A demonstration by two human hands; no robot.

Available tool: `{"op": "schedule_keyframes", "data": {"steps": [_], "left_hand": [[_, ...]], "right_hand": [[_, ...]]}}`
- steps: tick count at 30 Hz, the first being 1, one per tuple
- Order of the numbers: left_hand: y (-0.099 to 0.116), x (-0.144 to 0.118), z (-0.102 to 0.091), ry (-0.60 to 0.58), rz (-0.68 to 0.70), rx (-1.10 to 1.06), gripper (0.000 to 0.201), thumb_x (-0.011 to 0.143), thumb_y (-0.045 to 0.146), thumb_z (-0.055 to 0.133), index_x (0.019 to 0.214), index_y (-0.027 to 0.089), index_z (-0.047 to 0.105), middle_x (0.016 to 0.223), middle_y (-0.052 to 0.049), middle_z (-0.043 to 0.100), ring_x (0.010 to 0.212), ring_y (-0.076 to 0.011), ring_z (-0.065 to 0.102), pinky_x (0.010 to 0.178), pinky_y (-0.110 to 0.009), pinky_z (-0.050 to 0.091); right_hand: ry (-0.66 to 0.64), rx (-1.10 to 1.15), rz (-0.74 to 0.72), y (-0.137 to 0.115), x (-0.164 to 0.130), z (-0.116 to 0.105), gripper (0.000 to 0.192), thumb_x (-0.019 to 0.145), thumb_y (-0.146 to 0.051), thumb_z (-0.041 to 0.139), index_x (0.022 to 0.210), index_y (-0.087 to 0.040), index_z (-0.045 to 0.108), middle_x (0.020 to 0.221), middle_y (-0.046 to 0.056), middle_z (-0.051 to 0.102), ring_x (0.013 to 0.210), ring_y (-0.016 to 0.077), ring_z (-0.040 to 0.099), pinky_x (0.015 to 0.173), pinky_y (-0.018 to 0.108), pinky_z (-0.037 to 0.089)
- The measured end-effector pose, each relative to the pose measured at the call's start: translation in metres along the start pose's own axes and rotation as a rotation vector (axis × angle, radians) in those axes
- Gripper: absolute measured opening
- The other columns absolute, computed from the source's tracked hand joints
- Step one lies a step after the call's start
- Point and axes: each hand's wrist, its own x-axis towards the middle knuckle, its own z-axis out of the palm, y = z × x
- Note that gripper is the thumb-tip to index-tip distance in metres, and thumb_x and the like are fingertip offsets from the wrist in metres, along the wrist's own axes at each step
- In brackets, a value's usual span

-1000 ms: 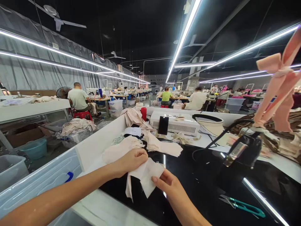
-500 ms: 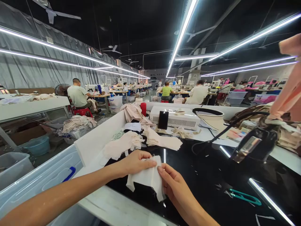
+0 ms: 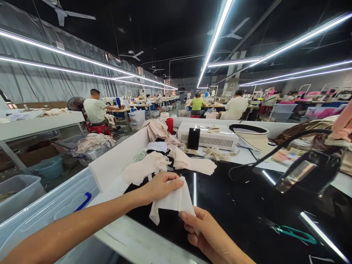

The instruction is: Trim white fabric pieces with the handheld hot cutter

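**Fingers pinch a pale cloth piece**

Fingers of the left hand (image 3: 161,185) pinch the top of the cloth piece (image 3: 173,201) over the black table (image 3: 233,205). Next, the right hand (image 3: 205,231) grips its lower edge. Far right lie teal snips (image 3: 295,234).

Cream-white fabric piece (image 3: 173,201) over glossy black tabletop (image 3: 233,205); teal-handled snips (image 3: 295,233), red cup (image 3: 169,125)

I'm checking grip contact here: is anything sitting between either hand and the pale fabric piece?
Nothing visible does. The left hand pinches the top edge of the pale fabric piece directly, and the right hand grips its lower right corner with bare fingers. The fabric hangs just over the black tabletop; the teal snips lie well apart.
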Motion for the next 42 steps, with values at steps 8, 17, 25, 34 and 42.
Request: {"op": "schedule_keyframes", "data": {"steps": [8,17,25,34,42], "left_hand": [[0.004,0.004,0.002,0.084,-0.01,-0.123,0.057,0.085,0.074,0.066,0.081,0.017,0.057,0.076,0.004,0.047,0.071,-0.0123,0.038,0.062,-0.024,0.029],[-0.002,0.002,-0.003,0.052,-0.047,-0.206,0.067,0.077,0.083,0.07,0.077,0.018,0.052,0.071,0.005,0.045,0.066,-0.0103,0.036,0.058,-0.023,0.026],[0.006,-0.008,0.011,-0.037,-0.021,-0.202,0.054,0.084,0.068,0.073,0.087,0.015,0.066,0.076,0.002,0.057,0.069,-0.0118,0.046,0.06,-0.023,0.032],[0.009,-0.008,0.014,-0.014,-0.038,-0.137,0.046,0.086,0.061,0.067,0.086,0.015,0.066,0.075,0.001,0.056,0.067,-0.0123,0.045,0.059,-0.023,0.033],[-0.007,-0.003,0.01,0.003,0.019,-0.037,0.044,0.091,0.058,0.059,0.079,0.015,0.062,0.072,0.002,0.05,0.066,-0.0119,0.04,0.059,-0.024,0.03]], "right_hand": [[-0.119,-0.146,0.083,0.017,-0.002,0.004,0.056,0.061,-0.063,0.096,0.079,-0.019,0.066,0.057,-0.008,0.046,0.05,0.0044,0.036,0.046,0.019,0.025],[-0.016,-0.451,0.005,0.004,-0.006,-0.042,0.057,0.064,-0.068,0.09,0.084,-0.018,0.073,0.062,-0.003,0.061,0.046,0.0064,0.048,0.042,0.02,0.028],[0.182,-0.335,-0.419,-0.023,-0.003,-0.034,0.086,0.057,-0.071,0.093,0.127,-0.027,0.072,0.124,0.01,0.073,0.123,0.0315,0.064,0.107,0.043,0.049],[-0.07,-0.383,-0.219,-0.007,0.004,-0.009,0.056,0.064,-0.067,0.09,0.06,-0.018,0.063,0.064,-0.002,0.055,0.067,0.012,0.042,0.068,0.027,0.036],[-0.062,-0.522,-0.129,0.0,0.014,-0.01,0.068,0.06,-0.083,0.08,0.067,-0.021,0.055,0.056,-0.005,0.049,0.051,0.0082,0.04,0.051,0.025,0.03]]}}
